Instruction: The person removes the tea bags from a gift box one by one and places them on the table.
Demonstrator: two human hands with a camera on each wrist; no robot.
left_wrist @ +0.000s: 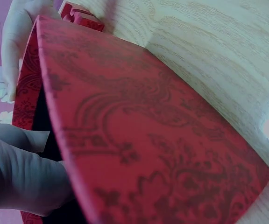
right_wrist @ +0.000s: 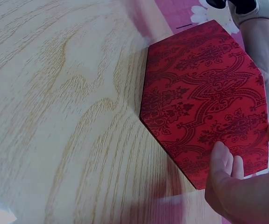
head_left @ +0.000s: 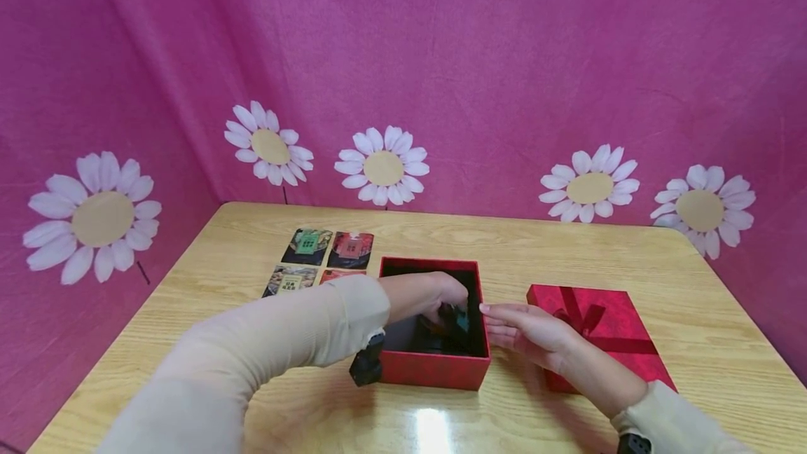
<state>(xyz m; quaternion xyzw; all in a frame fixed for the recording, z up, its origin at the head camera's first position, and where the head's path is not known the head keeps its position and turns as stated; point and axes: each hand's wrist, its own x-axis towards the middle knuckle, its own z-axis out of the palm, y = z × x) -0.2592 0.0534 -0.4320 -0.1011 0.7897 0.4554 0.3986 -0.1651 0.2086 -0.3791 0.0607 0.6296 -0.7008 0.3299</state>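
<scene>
An open red box (head_left: 435, 371) with a dark inside and a patterned outer wall stands in the middle of the table. My left hand (head_left: 449, 291) reaches down into it and pinches a dark packet (head_left: 463, 319) with a teal patch near the right wall. In the left wrist view the box wall (left_wrist: 125, 116) hides the packet and the fingertips. Outside the box, my right hand (head_left: 532, 329) touches the right wall with nearly straight fingers, the thumb at the rim. The right wrist view shows those fingers (right_wrist: 218, 161) against the patterned side.
Left of the box lie several flat packets, among them a green-labelled one (head_left: 307, 246), a red one (head_left: 350, 249) and a cream-labelled one (head_left: 291, 280); my left sleeve partly covers some. A red lid (head_left: 621, 314) with a ribbon bow lies to the right, partly behind my right forearm.
</scene>
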